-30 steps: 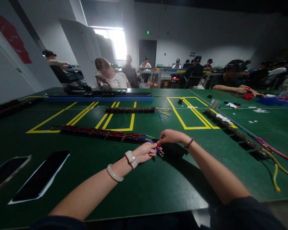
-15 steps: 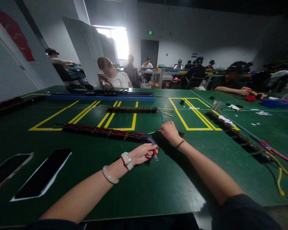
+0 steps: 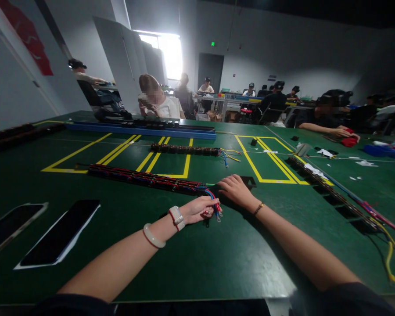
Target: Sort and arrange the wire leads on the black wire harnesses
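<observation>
A long dark wire harness (image 3: 145,179), with red and blue wires along its length, lies across the table in front of me. Closed around the loose red and blue cables (image 3: 215,202) at its right end is my left hand (image 3: 197,210); their metal ring terminals stick out past the fingers. My right hand (image 3: 238,191) is just beyond, palm down and fingers bent, with a green wire (image 3: 211,185) from the harness running to its fingertips. The fingertips are partly hidden. A flat black piece (image 3: 249,182) lies behind my right hand.
A shorter harness (image 3: 186,149) lies farther back, before a blue rail (image 3: 141,130). Another harness (image 3: 332,193) with yellow and red cables lies at right. Two dark flat panels (image 3: 61,232) are at left. Yellow tape marks the green table (image 3: 217,272). Several people sit beyond.
The view has shifted slightly. My right hand has flattened and its fingers have straightened a little near the green wire. My left hand keeps its hold on the red and blue cables.
</observation>
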The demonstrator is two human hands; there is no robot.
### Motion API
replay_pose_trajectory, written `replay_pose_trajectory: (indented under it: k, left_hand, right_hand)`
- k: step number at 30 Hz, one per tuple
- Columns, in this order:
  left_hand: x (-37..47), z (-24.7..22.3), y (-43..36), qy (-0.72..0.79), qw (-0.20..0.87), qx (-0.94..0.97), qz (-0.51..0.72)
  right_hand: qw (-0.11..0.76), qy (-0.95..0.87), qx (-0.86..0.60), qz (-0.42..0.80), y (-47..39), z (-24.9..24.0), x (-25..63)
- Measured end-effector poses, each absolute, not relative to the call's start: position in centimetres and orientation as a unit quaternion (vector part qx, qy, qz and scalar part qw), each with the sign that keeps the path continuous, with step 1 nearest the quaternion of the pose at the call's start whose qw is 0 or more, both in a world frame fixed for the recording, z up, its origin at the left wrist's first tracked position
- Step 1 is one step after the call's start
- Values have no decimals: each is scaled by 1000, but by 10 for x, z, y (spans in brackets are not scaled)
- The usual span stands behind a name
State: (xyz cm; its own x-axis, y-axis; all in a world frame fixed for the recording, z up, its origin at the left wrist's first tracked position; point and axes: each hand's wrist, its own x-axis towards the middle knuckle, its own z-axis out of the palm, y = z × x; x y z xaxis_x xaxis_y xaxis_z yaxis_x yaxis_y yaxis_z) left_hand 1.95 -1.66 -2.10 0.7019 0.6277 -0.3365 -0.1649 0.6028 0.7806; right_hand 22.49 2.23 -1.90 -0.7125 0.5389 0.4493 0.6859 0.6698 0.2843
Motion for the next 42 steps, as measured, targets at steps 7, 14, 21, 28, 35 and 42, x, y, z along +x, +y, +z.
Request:
replay_pose_trajectory:
  k: [7, 14, 21, 28, 35, 42]
  left_hand:
    - [21, -22, -21, 293, 849, 354, 263]
    - [21, -26, -20, 314, 838, 360, 263]
    - [21, -25, -22, 311, 835, 362, 273]
    - [25, -33, -23, 367, 812, 318, 325]
    - [24, -27, -24, 329, 818, 372, 290]
    - [22, -22, -24, 368, 796, 408, 254]
  right_hand:
    - [197, -950, -203, -134, -3, -21, 234]
    - [276, -860, -429, 1, 8, -4, 209]
    - [130, -823, -553, -10, 29, 44, 151]
    - [13, -901, -408, -147, 18, 41, 91]
    - [160, -891, -424, -11, 19, 42, 136]
    - [225, -860, -446, -101, 34, 5, 213]
